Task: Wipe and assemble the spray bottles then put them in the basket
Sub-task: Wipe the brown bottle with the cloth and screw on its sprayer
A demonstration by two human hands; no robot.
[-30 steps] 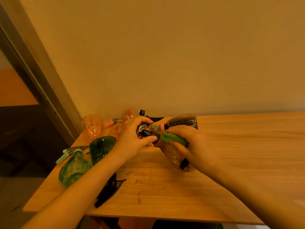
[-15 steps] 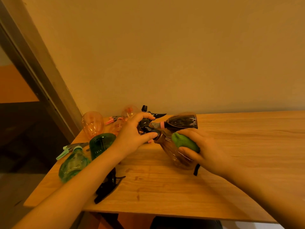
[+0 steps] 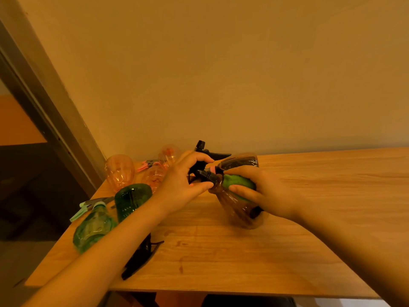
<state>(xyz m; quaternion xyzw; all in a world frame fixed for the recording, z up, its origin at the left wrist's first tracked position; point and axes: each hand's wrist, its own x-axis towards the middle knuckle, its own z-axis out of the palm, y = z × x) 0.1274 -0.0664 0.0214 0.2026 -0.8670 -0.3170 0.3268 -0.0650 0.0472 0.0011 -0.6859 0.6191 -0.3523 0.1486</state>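
My left hand [image 3: 181,182] grips the black spray head [image 3: 204,175] of a brownish clear bottle [image 3: 238,208] held tilted just above the wooden table [image 3: 287,251]. Against the bottle's upper body, my right hand [image 3: 265,194] presses a green cloth [image 3: 238,183], its fingers curled round cloth and bottle. A second dark bottle [image 3: 240,161] lies on its side just behind, with a loose black trigger head [image 3: 205,149] beside it. No basket is visible.
At the table's left stand a dark green bottle [image 3: 130,199], a light green bottle [image 3: 93,229] lying with its mint trigger [image 3: 88,207], and several orange-pink bottles [image 3: 120,171] near the wall. A black sprayer part [image 3: 141,255] lies under my left forearm.
The green cloth in my right hand slid down the bottle and has come back up toward the neck. My left hand kept its grip on the spray head.
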